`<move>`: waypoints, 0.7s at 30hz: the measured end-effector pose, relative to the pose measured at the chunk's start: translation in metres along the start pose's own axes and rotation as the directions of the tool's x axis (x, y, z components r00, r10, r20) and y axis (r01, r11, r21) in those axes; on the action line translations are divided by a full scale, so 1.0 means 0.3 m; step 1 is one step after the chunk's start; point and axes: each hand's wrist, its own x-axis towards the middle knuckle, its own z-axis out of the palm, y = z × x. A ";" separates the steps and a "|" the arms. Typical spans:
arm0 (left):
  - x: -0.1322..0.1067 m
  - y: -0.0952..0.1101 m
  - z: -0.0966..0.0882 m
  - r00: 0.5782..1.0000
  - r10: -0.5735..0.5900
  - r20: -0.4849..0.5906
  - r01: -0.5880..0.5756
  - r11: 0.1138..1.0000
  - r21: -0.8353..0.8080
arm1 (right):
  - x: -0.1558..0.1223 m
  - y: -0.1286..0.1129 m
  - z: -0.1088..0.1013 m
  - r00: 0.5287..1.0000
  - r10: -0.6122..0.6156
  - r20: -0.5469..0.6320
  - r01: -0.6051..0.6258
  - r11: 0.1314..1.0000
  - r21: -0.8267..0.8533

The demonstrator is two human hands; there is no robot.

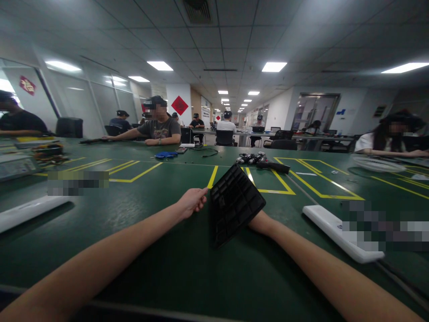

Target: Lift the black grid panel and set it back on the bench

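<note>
One green worktop [174, 277], marked by yellow tape outlines [146, 172] across its middle. Toward its left side we record one pale boxy device [16, 164], one wire coil [48, 153] beside it, and one elongated white case [30, 212] closer to the near edge. Near the far edge: one blue item [166, 155], indistinct; one loose black cable [211, 153]. Right of centre we list one black-and-silver tangle [251, 158]; toward the right side, one corded white case [330, 226] and, beyond, one pale coil [378, 164].

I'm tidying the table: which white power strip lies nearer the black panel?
The right-hand white power strip; the left-hand strip lies farther from the panel, cut off by the picture's edge.
</note>
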 end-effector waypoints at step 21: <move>-0.031 -0.007 0.021 0.865 0.364 0.345 -0.473 0.820 0.321 | 0.011 0.018 0.017 0.995 -0.090 -0.037 0.093 0.991 0.094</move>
